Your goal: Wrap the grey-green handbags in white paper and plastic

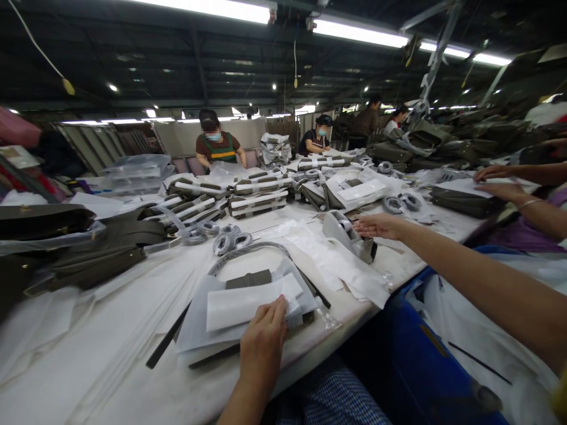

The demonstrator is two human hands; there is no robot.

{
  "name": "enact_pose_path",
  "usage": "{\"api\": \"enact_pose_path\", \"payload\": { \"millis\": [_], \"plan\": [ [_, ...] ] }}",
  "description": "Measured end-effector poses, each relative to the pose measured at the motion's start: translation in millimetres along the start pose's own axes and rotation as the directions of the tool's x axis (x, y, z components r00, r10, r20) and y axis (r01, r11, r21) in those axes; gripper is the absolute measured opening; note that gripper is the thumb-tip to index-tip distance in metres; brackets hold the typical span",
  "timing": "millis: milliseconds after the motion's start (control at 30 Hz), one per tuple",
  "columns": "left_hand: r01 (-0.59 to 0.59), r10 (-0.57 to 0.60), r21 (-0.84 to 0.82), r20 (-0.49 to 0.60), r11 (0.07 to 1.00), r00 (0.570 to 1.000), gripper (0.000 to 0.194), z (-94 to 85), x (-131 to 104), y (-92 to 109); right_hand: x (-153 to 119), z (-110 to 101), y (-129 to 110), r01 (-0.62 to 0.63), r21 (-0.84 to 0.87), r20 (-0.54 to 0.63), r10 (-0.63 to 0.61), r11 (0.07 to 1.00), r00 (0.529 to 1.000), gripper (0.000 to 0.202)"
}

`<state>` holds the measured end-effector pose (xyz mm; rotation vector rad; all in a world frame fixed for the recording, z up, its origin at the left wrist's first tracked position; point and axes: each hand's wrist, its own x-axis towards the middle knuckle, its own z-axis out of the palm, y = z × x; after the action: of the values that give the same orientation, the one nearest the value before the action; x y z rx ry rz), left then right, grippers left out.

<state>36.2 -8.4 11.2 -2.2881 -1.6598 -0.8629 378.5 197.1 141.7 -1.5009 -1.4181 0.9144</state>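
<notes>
My left hand is closed over the right end of a white foam sheet, holding it down. The sheet lies on a dark olive bag, mostly covered by a translucent wrap. A wrapped grey handle arches from the bag's far side. My right hand reaches out to a grey tape dispenser, its fingers stretched out by the dispenser's right side. Whether they touch it I cannot tell. Crumpled white wrapping lies between the bag and the dispenser.
Wrapped handle coils and stacked bag parts lie farther back. Dark bags and white sheets cover the left side. A blue bin stands below the table edge. Another person's hands work at right; co-workers sit opposite.
</notes>
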Motion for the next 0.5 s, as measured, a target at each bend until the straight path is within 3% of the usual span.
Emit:
{"api": "enact_pose_path", "payload": {
  "millis": [100,233,367,500],
  "plan": [
    [-0.009,0.009,0.001,0.001,1.0,1.0,0.057,-2.1,0.9,-0.5,-22.9,-14.4,-1.3,-0.156,0.045,0.052,0.154,0.987,0.987,0.027],
    [-0.018,0.018,0.003,-0.001,1.0,1.0,0.056,-3.5,1.5,-0.3,-64.3,-26.1,14.8,-0.242,0.139,0.029,0.241,0.96,0.97,0.023],
    [-0.017,0.017,0.003,0.0,1.0,1.0,0.057,-2.0,0.9,-0.7,-94.1,-19.0,54.8,-0.214,0.158,-0.067,0.227,0.964,0.972,0.025],
    [-0.028,0.028,0.015,0.009,1.0,1.0,0.057,-4.1,1.5,-2.9,-97.5,-4.0,95.1,-0.132,0.144,-0.126,0.15,0.981,0.981,0.028]
  ]
}}
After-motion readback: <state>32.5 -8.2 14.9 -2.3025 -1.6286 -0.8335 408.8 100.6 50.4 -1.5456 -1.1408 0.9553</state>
